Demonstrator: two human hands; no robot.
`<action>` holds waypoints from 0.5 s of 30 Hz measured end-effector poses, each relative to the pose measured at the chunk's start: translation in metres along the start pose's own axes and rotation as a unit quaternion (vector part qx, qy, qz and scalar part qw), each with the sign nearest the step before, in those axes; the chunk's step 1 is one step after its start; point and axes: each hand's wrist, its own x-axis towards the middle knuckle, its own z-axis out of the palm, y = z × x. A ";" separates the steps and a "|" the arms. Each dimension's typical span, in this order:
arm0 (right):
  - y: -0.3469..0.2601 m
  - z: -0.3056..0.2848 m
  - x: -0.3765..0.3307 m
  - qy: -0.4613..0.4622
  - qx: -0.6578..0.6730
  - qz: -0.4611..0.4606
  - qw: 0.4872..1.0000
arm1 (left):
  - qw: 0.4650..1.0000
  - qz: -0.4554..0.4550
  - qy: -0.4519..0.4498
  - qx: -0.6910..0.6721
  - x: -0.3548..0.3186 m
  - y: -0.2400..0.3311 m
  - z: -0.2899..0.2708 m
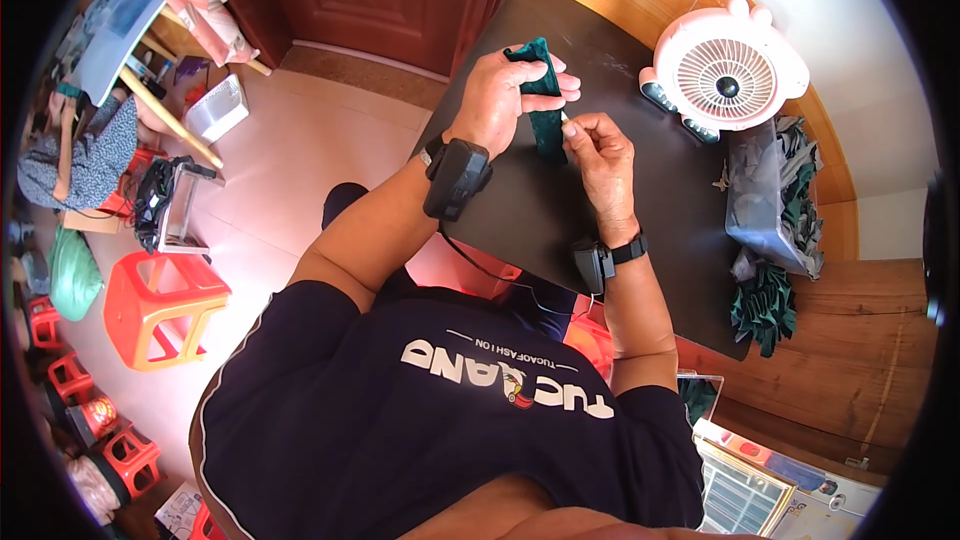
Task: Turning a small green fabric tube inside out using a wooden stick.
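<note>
A narrow strip of dark green, velvety fabric (pixel 547 132) hangs over the dark tabletop (pixel 655 225). My left hand (pixel 492 98) grips its upper part, with the thumb across the cloth and the fingers behind it. Close to the strip's right edge, my right hand (pixel 606 162) has thumb and forefinger pinched together. A small, thin white piece (pixel 565 115) sticks up from that pinch toward the cloth; its kind is too small to make out. Below my hands the strip's lower end dangles free.
A pink animal-shaped fan (pixel 728 70) stands at the table's back right. Beside it, a clear plastic bin (pixel 757 202) holds grey and green fabric pieces, with a green fabric bunch (pixel 764 312) below. A red stool (pixel 160 308) and another person (pixel 75 162) are at the left.
</note>
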 end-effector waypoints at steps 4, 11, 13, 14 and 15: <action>-0.003 -0.005 0.005 0.004 -0.048 -0.024 0.999 | 1.000 -0.012 -0.015 -0.004 0.006 0.003 -0.001; 0.004 -0.063 0.020 -0.005 -0.299 0.067 0.952 | 0.995 0.067 0.055 -0.046 0.008 0.027 -0.005; 0.017 -0.076 0.026 0.021 -0.397 0.059 0.916 | 0.997 0.053 0.037 -0.044 0.002 0.028 0.008; 0.020 -0.081 0.026 0.042 -0.494 0.052 0.867 | 0.998 0.040 0.021 -0.046 -0.001 0.026 0.015; 0.025 -0.085 0.028 0.052 -0.491 0.062 0.867 | 0.998 0.024 0.002 -0.060 -0.003 0.023 0.019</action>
